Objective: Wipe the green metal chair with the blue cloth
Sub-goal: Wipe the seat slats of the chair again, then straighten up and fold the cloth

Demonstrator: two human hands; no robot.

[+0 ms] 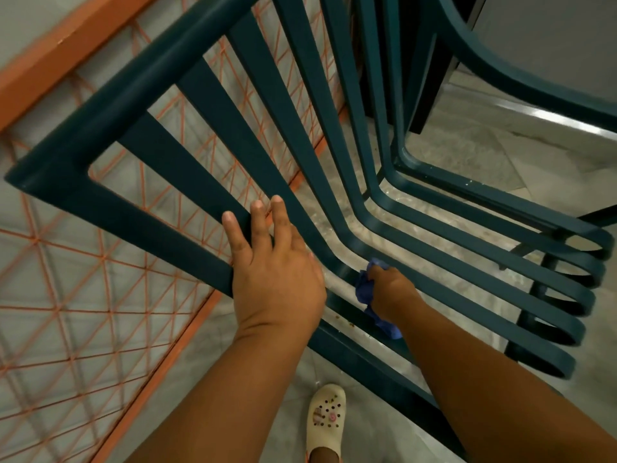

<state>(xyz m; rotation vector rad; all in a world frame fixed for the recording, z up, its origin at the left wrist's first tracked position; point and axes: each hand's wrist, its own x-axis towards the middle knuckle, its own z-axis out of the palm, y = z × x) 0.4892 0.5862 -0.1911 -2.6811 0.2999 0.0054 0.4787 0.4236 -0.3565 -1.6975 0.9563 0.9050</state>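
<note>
Against an orange wire-mesh fence (83, 295), over pale stone flooring (467, 152): green slatted metal chair (213, 105), back tilted toward the camera, seat slats curving away to the right. Left hand (272, 262) flat on a back slat, fingers straight, steadying rather than gripping. Right hand (392, 290) bunched around the crumpled blue cloth (365, 289), pressed to a slat at the bend between back and seat. Brown specks beside it on the lower rail; wiping apparently midway, most slats left. Cream perforated clog (325, 419) below.
</note>
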